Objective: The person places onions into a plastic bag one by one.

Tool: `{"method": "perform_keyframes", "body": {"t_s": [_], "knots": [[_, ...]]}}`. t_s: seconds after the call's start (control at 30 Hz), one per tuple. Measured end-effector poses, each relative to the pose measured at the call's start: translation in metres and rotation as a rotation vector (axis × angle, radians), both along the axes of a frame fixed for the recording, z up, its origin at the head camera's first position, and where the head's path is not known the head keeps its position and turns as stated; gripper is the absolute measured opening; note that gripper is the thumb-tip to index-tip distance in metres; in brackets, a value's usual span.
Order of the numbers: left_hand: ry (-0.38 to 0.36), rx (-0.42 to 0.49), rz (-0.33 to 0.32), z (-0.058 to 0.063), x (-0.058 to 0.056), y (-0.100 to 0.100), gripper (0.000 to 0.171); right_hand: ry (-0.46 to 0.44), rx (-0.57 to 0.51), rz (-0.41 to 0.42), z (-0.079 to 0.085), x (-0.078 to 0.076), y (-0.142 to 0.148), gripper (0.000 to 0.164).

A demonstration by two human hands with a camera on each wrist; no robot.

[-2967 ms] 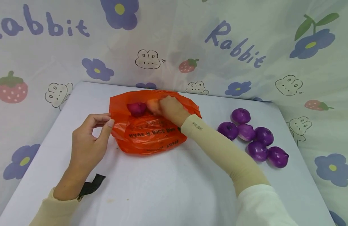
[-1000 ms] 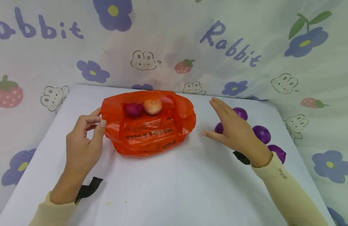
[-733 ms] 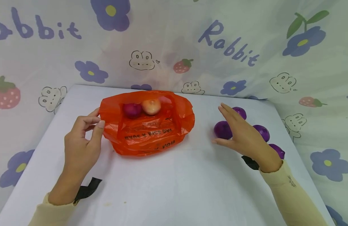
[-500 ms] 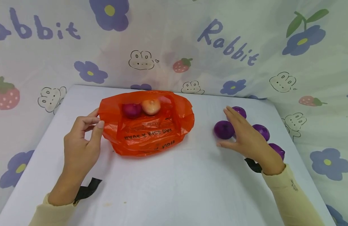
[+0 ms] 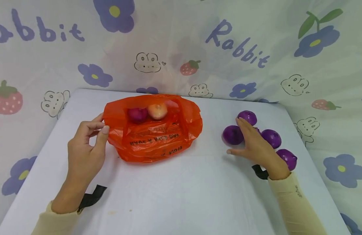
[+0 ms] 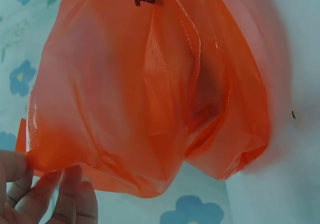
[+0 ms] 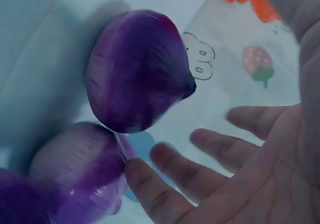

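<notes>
My left hand (image 5: 86,151) pinches the left rim of a red-orange plastic bag (image 5: 154,148) between thumb and fingers; the left wrist view shows the thumb and fingertips at the bag's edge (image 6: 55,156). Inside its mouth a purple onion (image 5: 138,115) and a yellow onion (image 5: 158,111) lie side by side. My right hand (image 5: 254,145) hovers over a group of purple onions with its fingers spread. Its thumb and forefinger stand around the leftmost purple onion (image 5: 232,135). From the right wrist view, a gap shows between the fingers and that onion (image 7: 135,71). The hand partly hides the group.
Other purple onions sit close by: one at the back (image 5: 248,117), one to the right (image 5: 271,138) and one nearer the wrist (image 5: 287,159). All rest on a white table (image 5: 175,199). Behind it hangs a printed cloth (image 5: 169,39) with flowers and rabbits.
My right hand has come out of the bag, leaving the yellow onion inside, and moved right to the purple onions. My left hand has stayed at the bag's rim.
</notes>
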State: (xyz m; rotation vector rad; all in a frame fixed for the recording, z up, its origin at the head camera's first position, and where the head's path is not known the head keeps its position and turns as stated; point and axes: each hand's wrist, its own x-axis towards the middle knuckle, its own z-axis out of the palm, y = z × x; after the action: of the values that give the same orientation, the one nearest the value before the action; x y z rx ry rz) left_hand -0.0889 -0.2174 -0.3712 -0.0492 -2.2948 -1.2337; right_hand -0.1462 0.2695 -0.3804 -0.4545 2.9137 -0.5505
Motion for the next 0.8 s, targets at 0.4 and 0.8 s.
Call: {"method": "perform_keyframes", "body": {"t_s": [0.4,0.8], "knots": [[0.006,0.041,-0.011,0.003,0.002,0.001,0.022,-0.065,0.03,-0.034,-0.01,-0.008,0.0,0.103],[0.015,0.024,-0.009,0.001,0.001,-0.001,0.023,-0.062,0.006,-0.086,-0.019,-0.014,0.002,0.079]]}}
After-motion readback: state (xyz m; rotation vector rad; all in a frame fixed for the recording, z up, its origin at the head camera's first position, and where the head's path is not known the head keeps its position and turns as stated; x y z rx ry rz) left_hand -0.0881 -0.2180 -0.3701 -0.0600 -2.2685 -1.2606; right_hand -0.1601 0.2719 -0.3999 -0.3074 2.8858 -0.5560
